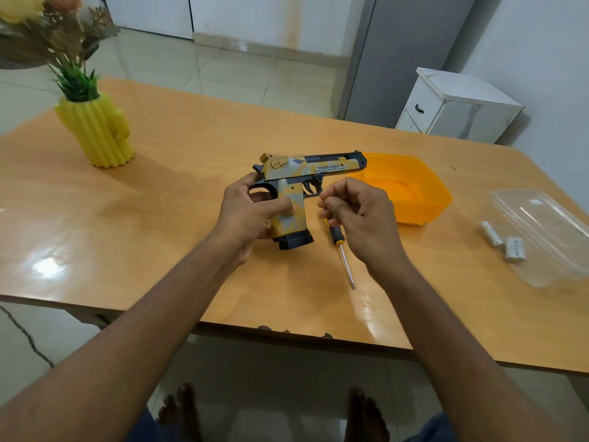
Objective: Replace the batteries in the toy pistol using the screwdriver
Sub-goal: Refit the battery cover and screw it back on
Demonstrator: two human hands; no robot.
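Observation:
My left hand (251, 215) grips the handle of the yellow, grey and black toy pistol (306, 173) and holds it upright over the table, barrel pointing right. My right hand (360, 215) hovers just right of the handle, below the trigger guard. Its fingers are curled and the thumb presses against the forefinger tip; I can see nothing between them. The screwdriver (342, 250), with a black and yellow handle, lies on the table under my right hand, its tip pointing toward me. Two white batteries (503, 240) lie at the right.
An orange plastic tray (424, 193) sits just behind my right hand. A clear plastic lid (548, 231) lies at the right edge beside the batteries. A yellow cactus-shaped vase (98, 132) with flowers stands at the back left. The wooden table's (159, 218) front edge is near me.

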